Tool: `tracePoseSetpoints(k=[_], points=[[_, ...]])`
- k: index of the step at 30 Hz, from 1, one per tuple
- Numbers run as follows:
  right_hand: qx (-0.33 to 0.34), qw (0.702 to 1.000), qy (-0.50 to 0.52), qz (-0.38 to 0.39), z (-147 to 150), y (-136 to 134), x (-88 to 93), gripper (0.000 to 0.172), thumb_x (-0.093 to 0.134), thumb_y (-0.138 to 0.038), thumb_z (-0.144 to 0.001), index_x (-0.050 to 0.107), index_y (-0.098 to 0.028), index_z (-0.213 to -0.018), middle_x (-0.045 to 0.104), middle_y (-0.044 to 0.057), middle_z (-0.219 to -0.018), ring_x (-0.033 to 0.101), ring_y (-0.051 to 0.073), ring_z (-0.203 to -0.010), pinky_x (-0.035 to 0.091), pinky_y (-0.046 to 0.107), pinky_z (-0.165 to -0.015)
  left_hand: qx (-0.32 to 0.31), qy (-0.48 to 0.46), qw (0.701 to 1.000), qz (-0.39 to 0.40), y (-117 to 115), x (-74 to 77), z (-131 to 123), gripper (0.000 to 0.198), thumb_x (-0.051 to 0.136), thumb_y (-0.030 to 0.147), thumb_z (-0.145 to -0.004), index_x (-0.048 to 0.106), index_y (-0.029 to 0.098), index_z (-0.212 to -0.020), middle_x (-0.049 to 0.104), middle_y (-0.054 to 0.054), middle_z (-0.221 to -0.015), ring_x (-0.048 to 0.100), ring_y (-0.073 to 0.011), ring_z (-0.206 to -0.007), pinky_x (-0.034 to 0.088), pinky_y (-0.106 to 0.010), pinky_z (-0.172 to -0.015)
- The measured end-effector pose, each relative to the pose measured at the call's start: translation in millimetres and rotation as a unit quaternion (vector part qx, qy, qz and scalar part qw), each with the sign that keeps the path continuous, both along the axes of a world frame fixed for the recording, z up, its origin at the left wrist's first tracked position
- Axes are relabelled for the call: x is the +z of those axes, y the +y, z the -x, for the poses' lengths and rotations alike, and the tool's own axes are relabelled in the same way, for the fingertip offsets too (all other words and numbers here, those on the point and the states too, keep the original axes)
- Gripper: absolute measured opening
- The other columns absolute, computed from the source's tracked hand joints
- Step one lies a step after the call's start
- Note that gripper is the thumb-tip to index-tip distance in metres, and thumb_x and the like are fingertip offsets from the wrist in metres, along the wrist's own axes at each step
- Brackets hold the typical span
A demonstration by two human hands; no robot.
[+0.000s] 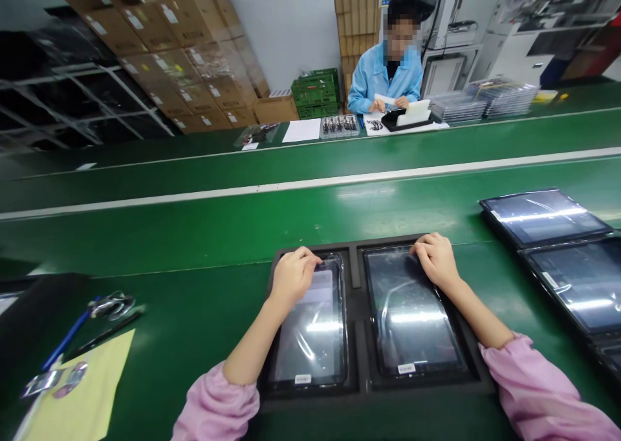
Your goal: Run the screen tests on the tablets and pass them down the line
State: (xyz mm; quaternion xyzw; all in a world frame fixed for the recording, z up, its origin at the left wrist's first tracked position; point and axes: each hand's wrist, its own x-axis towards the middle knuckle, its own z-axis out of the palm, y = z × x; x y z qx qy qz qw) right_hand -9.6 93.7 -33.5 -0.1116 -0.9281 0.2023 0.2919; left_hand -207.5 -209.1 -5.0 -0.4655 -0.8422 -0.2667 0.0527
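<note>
Fingers (310, 257) of the left hand (294, 277) lie curled and close together over the top edge of a film-wrapped display panel (310, 344). Those of the right hand (436, 260) rest the same way on the top edge of a second wrapped panel (412, 311). From here you cannot tell whether either hand is pinching the film or only resting on it. Pink sleeves (213, 402) cover the forearms up to just short of the wrists.

Both panels sit side by side in the recesses of a black foam tray (369, 389), each with a small white label (303, 379) near its near edge. The tray lies on a green conveyor belt (194, 234). Left of it are a yellow sheet (82, 396), a blue pen (68, 341), a black pen (101, 337) and a small clear packet (41, 383), beside a black folder (33, 311). To the right, more dark-framed panels (538, 218) lie on the belt.

Across the belt, a co-worker in a blue smock (383, 79) sits with both hands on papers. Stacks of wrapped panels (502, 98) stand to that person's left, and green crates (315, 95) and cardboard cartons (165, 59) stand against the far wall.
</note>
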Motion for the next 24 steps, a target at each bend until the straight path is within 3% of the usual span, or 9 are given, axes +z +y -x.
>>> tracePoseSetpoints(k=[3, 12, 17, 20, 24], points=[[-0.022, 1.000, -0.009, -0.018, 1.5, 0.9, -5.9, 0.045, 0.042, -0.028, -0.097, 0.072, -0.024, -0.065, 0.067, 0.007, -0.083, 0.055, 0.025, -0.085, 0.039, 0.042, -0.077, 0.024, -0.005, 0.999, 0.028, 1.7, -1.2, 3.2, 0.061, 0.025, 0.040, -0.101, 0.077, 0.021, -0.077, 0.070, -0.006, -0.082, 0.064, -0.0207, -0.074, 0.050, -0.037, -0.076], [0.023, 1.000, -0.004, -0.019, 2.1, -2.0, -4.6, 0.043, 0.043, -0.026, -0.095, 0.075, -0.025, -0.067, 0.067, 0.007, -0.092, 0.058, 0.025, -0.089, 0.043, 0.041, -0.077, -0.027, 0.042, 0.995, 0.088, 3.7, 3.0, 2.3, 0.049, 0.032, 0.037, -0.098, 0.076, 0.024, -0.082, 0.069, -0.005, -0.089, 0.061, -0.0213, -0.082, 0.046, -0.039, -0.084], [-0.045, 0.998, -0.015, 0.032, 2.4, 7.5, 0.5, 0.049, 0.032, -0.030, -0.103, 0.075, -0.023, -0.079, 0.063, 0.007, -0.082, 0.058, 0.024, -0.082, 0.046, 0.039, -0.075, -0.001, 0.055, 0.997, 0.059, 1.0, 2.5, 6.9, 0.046, 0.028, 0.036, -0.100, 0.068, 0.022, -0.082, 0.068, -0.007, -0.087, 0.062, -0.0227, -0.081, 0.047, -0.037, -0.078], [-0.057, 0.993, -0.102, -0.018, 6.1, 15.6, 1.6, 0.050, 0.032, -0.037, -0.105, 0.073, -0.023, -0.080, 0.061, 0.008, -0.079, 0.057, 0.026, -0.080, 0.045, 0.038, -0.072, 0.017, 0.029, 0.993, 0.110, 0.2, 1.6, 10.3, 0.041, 0.030, 0.034, -0.100, 0.067, 0.022, -0.088, 0.070, -0.006, -0.089, 0.065, -0.0234, -0.084, 0.050, -0.035, -0.077], [-0.043, 0.979, -0.166, -0.106, 11.6, 15.2, 6.9, 0.049, 0.037, -0.041, -0.104, 0.074, -0.021, -0.079, 0.060, 0.012, -0.080, 0.056, 0.028, -0.081, 0.045, 0.040, -0.070, -0.012, 0.037, 0.988, 0.147, -1.4, -0.5, 12.7, 0.040, 0.033, 0.035, -0.099, 0.070, 0.021, -0.106, 0.070, -0.008, -0.106, 0.067, -0.0246, -0.092, 0.052, -0.037, -0.081]])
